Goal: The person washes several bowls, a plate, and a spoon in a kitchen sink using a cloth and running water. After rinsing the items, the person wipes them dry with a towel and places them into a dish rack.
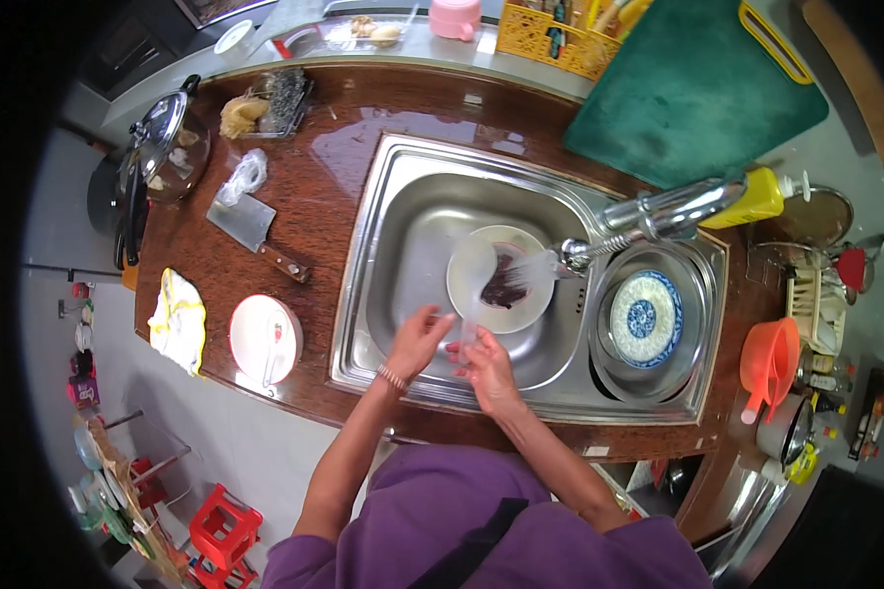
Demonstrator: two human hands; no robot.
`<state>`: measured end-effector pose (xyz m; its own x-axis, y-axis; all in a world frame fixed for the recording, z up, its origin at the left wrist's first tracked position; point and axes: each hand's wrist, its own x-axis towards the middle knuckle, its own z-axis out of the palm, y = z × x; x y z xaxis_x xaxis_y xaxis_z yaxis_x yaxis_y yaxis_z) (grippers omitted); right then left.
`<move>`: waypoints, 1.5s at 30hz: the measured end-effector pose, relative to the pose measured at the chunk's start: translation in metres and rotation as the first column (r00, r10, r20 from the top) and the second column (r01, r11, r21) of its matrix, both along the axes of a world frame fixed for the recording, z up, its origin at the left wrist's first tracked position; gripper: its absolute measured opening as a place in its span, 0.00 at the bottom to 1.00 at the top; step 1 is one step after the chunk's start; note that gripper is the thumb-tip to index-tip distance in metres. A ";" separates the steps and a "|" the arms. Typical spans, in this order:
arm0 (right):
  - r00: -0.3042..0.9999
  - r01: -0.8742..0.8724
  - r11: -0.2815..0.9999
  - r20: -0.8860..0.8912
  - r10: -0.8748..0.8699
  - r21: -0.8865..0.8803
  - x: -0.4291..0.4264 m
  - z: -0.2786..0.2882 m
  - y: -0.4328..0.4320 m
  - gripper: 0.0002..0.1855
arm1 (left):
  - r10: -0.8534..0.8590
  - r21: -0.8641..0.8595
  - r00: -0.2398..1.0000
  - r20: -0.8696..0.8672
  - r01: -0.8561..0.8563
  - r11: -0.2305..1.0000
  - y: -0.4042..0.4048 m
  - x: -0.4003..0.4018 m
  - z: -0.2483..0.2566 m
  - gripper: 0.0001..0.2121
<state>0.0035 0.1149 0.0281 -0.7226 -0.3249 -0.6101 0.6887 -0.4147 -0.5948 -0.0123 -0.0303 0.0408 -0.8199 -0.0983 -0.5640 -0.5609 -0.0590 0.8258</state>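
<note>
My right hand (488, 368) grips the handle of a translucent ladle-like utensil (474, 269), whose round end lies over a pale bowl (538, 309) in the sink's main basin. My left hand (418, 344) is beside it, near the basin's front, fingers apart, with nothing seen in it. Dark, wet pieces of food (507, 283) lie in the bowl. Water sprays onto them from the faucet head (573, 258). What the dark food is, I cannot tell.
A cleaver (241, 221) with a plastic bag, a bowl with a spoon (258, 346) and a cloth (177, 322) lie left of the steel sink (353, 294). A patterned plate (667, 316) sits in the side basin. A green cutting board (692, 103) leans behind the faucet.
</note>
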 end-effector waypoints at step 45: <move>0.675 0.433 0.695 -0.718 0.171 0.574 -0.128 -0.093 0.054 0.21 | -0.391 0.189 0.920 0.022 0.380 0.905 0.072 -0.054 -0.029 0.07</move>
